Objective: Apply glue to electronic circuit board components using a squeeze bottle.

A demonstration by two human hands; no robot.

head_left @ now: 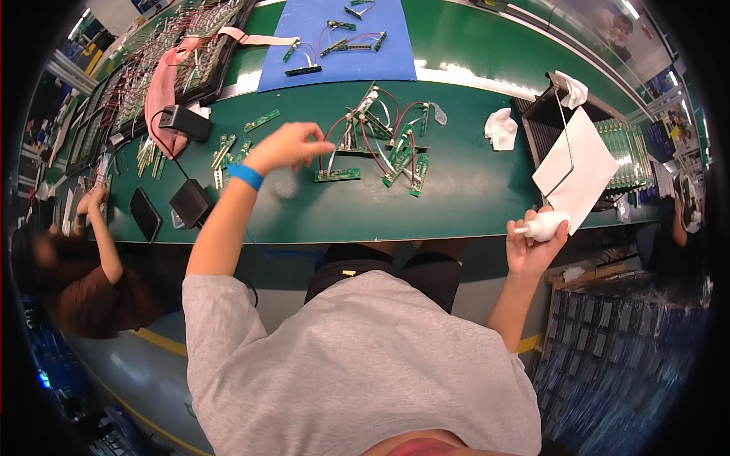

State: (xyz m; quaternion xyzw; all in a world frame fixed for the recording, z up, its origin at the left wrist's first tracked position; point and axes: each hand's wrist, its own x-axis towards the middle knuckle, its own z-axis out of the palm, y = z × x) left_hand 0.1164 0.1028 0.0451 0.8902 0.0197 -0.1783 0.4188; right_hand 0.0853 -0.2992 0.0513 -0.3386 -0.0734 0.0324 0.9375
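Bottle (546,226), white: gripped by the right hand (532,258)'s fingers, near the counter (471,186)'s front edge. Left hand (287,146): fingers parted, empty, near wired boards (398,169). Done, apparently: leads attached to these boards on the counter. Outstanding, apparently: loose boards (262,120), left of them, no leads discernible.

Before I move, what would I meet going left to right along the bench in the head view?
Dark flat slab, black box, left hand, wired circuit boards, crumpled white wad, right hand holding a white squeeze bottle, row of green boards.
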